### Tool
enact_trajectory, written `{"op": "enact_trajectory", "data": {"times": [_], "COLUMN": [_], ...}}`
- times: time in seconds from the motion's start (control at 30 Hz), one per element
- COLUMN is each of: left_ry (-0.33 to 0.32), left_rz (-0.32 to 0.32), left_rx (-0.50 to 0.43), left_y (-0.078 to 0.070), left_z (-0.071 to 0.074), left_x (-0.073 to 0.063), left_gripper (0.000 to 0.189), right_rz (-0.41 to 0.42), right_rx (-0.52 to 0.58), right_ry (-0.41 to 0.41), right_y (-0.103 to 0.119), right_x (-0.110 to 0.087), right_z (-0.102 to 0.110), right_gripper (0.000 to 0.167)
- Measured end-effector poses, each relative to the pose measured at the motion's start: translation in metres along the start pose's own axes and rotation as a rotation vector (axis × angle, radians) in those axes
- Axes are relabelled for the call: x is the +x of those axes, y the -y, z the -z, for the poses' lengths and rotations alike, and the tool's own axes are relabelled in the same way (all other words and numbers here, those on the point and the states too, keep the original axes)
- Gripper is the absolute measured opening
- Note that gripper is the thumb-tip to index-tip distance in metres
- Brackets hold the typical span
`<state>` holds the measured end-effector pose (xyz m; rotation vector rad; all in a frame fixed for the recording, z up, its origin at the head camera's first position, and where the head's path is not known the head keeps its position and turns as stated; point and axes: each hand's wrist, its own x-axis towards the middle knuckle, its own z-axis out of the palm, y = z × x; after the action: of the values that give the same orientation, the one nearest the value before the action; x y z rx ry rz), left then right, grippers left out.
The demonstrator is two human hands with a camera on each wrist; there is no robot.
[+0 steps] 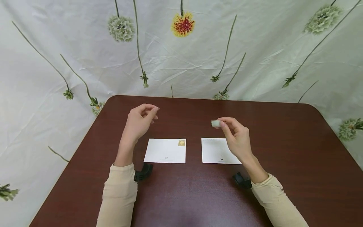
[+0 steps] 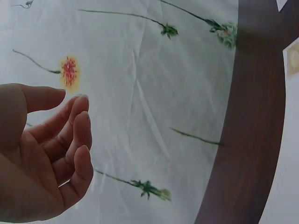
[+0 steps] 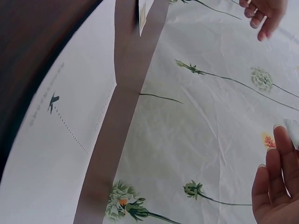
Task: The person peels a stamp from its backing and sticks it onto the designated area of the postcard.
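Observation:
Between thumb and fingers of my right hand is pinched a small pale rectangular piece, like a stamp. Only its corner shows in the right wrist view. That hand is raised over a white envelope with a small dark bird print, and hides part of it. My left hand hovers with loosely bent fingers, holding nothing; the left wrist view shows a gap between thumb and fingertips. Nearest to it lies a second white envelope, with a gold stamp in its upper right corner.
Both envelopes lie side by side on a dark reddish-brown table with rounded far corners. A white cloth printed with flowers hangs behind it. Dark straps circle both wrists.

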<state>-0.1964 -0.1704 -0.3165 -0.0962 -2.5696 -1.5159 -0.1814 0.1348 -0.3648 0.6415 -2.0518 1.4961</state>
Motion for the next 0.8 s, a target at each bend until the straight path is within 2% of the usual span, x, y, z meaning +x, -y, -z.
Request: {"op": "enact_trajectory", "data": {"times": [0.13,0.43,0.67,0.8], "left_ry": [0.084,0.246,0.428,0.496], "left_rz": [-0.024,-0.088,-0.067,-0.022], "left_rx": [-0.073,-0.139,-0.261,-0.331], "left_y": [-0.014,-0.037,-0.04,-0.038], "left_z": [-0.011,-0.037,-0.064,-0.079], "left_x": [-0.006,-0.02,-0.027,-0.028], "left_gripper": [0.029,0.021,0.02,0.021], "right_rz": [-0.003,-0.014,-0.035,-0.019], "right_rx": [-0.002,-0.017,-0.013,-0.032], "right_ry": [0.002,0.001,0.016,0.013], "right_y": [0.001,0.001,0.001,0.001], "right_x": [0.0,-0.001,-0.001,-0.001], "right_z": [0.0,0.0,0.0,-0.001], "right_gripper": [0.013,0.013,0.013,0.014]}}
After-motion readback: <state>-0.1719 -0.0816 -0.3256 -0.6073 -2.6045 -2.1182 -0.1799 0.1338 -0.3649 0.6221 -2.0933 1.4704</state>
